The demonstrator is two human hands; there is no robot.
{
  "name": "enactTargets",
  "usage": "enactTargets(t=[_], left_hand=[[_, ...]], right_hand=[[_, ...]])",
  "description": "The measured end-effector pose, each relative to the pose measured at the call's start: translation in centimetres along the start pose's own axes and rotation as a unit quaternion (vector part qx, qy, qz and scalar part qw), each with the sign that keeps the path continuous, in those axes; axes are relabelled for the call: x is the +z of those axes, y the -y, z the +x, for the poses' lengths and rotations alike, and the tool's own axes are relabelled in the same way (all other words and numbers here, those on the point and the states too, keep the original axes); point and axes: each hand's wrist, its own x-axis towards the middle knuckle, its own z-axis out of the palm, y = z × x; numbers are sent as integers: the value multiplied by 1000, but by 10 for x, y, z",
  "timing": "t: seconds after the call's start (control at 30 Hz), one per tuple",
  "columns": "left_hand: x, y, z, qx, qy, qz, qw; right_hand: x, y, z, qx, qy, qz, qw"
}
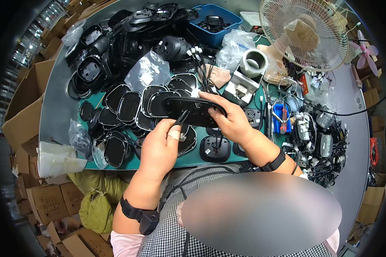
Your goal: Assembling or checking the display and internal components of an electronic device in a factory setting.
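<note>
In the middle of the view, my right hand (232,119) grips the right end of a black plastic housing (201,115), thumb on its face and fingers behind. The housing is tilted above the table, with a rim curving along its top. My left hand (159,144) is closed, its thumb and forefinger pinching a slim black piece (182,117) against the housing. Whether that is a cable or a tool, I cannot tell. A light wrap (173,133) covers part of one left finger. White-tipped cables (197,53) stand just behind the housing.
Several flat black panels with pale rims (128,106) cover the table's left side, with black housings (90,68) piled behind. A blue bin (214,26) stands at the back. A fan (304,34), a blue tray (281,116) and bundled cables (334,145) lie right. Cartons (47,201) stand left.
</note>
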Motion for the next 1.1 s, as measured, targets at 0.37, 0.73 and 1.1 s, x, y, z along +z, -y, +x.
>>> enactTargets(t=[0.37,0.73,1.1], left_hand=[[-2,-6,10,-46,28,117,992],[-3,2,23,-171,34,-139,975],[12,12,21,51,-12,-3,999]], right_hand=[[9,7,-4,5,3,-108,994],[16,6,-2,12,32,-69,997],[33,7,9,43,104,171,979]])
